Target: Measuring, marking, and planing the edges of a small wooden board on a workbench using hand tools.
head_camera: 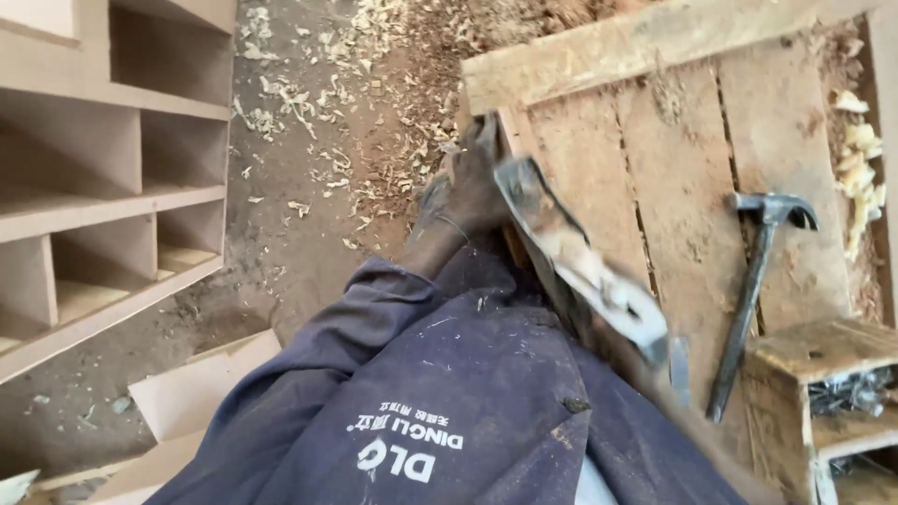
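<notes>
My left hand [472, 182] reaches forward from a dark blue sleeve and grips the far end of a narrow wooden strip [513, 126] standing on edge at the left side of the workbench [673, 187]. A metal hand plane [580, 266], blurred by motion, lies along that strip just right of my left hand. My right hand [659, 374] is a blur at the plane's near end and appears closed on it. My forearm trails off toward the lower right.
A claw hammer [753, 290] lies on the bench planks to the right. A small wooden box [814, 351] holding nails stands at the lower right. An open wooden shelf unit [103, 178] stands left. Wood shavings [374, 140] cover the dirt floor.
</notes>
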